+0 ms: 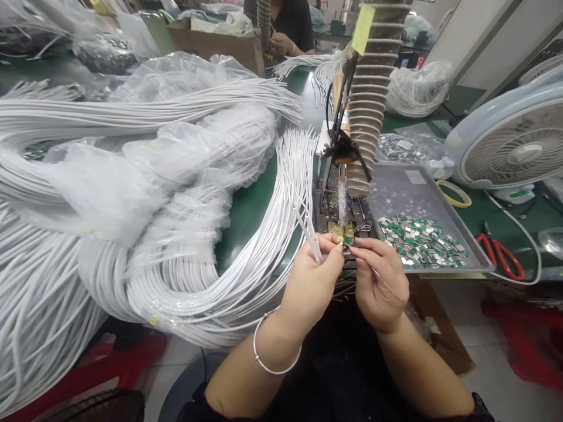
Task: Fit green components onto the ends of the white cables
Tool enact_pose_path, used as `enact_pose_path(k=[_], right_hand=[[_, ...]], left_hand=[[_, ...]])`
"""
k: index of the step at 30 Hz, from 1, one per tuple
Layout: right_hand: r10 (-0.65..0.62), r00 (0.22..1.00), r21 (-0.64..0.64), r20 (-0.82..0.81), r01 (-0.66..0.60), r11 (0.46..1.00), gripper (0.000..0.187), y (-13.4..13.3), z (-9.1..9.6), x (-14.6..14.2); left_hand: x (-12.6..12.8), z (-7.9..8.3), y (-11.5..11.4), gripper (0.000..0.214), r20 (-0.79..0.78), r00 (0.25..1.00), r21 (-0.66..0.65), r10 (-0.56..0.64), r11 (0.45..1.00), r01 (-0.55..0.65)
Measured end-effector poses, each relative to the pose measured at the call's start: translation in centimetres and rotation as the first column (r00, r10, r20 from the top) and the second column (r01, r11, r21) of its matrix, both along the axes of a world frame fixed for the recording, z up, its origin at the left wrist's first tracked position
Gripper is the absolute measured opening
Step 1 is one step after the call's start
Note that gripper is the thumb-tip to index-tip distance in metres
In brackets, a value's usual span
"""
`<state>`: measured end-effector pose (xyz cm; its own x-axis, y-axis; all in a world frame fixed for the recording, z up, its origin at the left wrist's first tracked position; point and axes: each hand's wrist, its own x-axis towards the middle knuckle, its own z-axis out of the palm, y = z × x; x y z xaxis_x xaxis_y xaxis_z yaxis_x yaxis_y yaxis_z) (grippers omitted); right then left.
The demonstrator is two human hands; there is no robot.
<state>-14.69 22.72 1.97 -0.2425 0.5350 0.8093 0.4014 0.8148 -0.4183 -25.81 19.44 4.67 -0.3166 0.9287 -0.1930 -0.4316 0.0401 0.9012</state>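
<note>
**Workbench** (250, 223), green-topped, seen from above, with a **corrugated ribbed duct** (367, 99) rising upright behind the work area

**Bundled white cables** (176, 293), a large mass in **clear plastic bagging** (101, 187), covering the bench's left side and spilling over its front edge

**Desk fan** (512, 140), pale blue and white, at right

**Co-worker's hands** (281, 44), at a far bench, beyond a **cardboard box** (215, 41)

**Grey metal tray** (409, 187), just right of the hands, holding loose **small green circuit boards** (422, 243) in a scattered heap

**Red-handled scissors** (499, 255), on the mat right of the tray

**Left hand** (310, 281), closed in a pinch on **several white cable ends** (311, 234), pink-tipped, with a **metal bangle** (272, 351) on the wrist

**Right hand** (378, 281), curled, fingers pinching **one small green board** (349, 240) close beside the cable ends, above the bench's **black clamp stand** (341, 146)
</note>
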Motion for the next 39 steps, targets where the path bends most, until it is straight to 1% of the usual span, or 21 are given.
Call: enact_pose_path(k=[8,14,16,20,23,25,28,30,32,35,39], right_hand=[[0.020,1.000,-0.039,-0.005,-0.021,0.999,0.025,-0.3,-0.5,0.3],[0.070,0.995,-0.138,-0.066,-0.079,0.987,0.032,-0.4,-0.8,0.6],[0.056,0.998,-0.161,-0.039,-0.062,0.985,0.031,-0.5,-0.7,0.7],[0.029,0.997,-0.151,0.067,-0.018,0.988,0.023,-0.4,-0.4,0.7],[0.025,0.997,-0.168,0.078,-0.012,0.986,0.017,-0.3,-0.2,0.7],[0.029,0.997,-0.164,0.066,-0.018,0.986,0.016,-0.3,-0.3,0.7],[0.072,0.996,-0.159,0.046,-0.063,0.985,0.021,-0.2,-0.4,0.7],[0.111,0.993,-0.177,0.039,-0.102,0.979,0.024,-0.2,-0.6,0.8],[0.122,0.992,-0.186,0.035,-0.114,0.976,0.026,-0.2,-0.7,0.8],[0.072,0.997,-0.209,0.029,-0.065,0.976,0.027,-0.4,-0.9,0.8],[-0.017,0.998,-0.247,-0.058,0.002,0.969,0.029,-0.6,-1.4,0.7]], left_hand=[[0.0,-0.6,-0.3,0.014,0.007,1.000,-0.035,-0.006,0.999,0.006],[-0.3,-0.9,-0.6,0.012,-0.012,0.996,-0.033,-0.086,0.996,0.085],[-0.5,-0.9,-0.7,0.011,-0.040,0.993,-0.039,-0.114,0.993,0.112],[-0.7,-0.6,-0.9,0.010,-0.142,0.976,-0.059,-0.163,0.986,0.156],[-0.9,-0.4,-1.1,0.012,-0.208,0.958,-0.120,-0.199,0.977,0.177],[-1.0,-0.4,-1.1,0.016,-0.220,0.948,-0.142,-0.229,0.969,0.201],[-1.1,-0.6,-1.1,0.017,-0.222,0.942,-0.130,-0.252,0.965,0.227],[-1.2,-0.9,-1.0,0.015,-0.219,0.945,-0.106,-0.245,0.968,0.226],[-1.1,-1.0,-0.9,0.012,-0.201,0.954,-0.073,-0.224,0.974,0.214],[-1.0,-1.0,-0.7,0.011,-0.172,0.965,-0.047,-0.197,0.980,0.192],[-0.9,-0.5,-0.5,0.011,-0.174,0.967,-0.057,-0.189,0.982,0.182]])
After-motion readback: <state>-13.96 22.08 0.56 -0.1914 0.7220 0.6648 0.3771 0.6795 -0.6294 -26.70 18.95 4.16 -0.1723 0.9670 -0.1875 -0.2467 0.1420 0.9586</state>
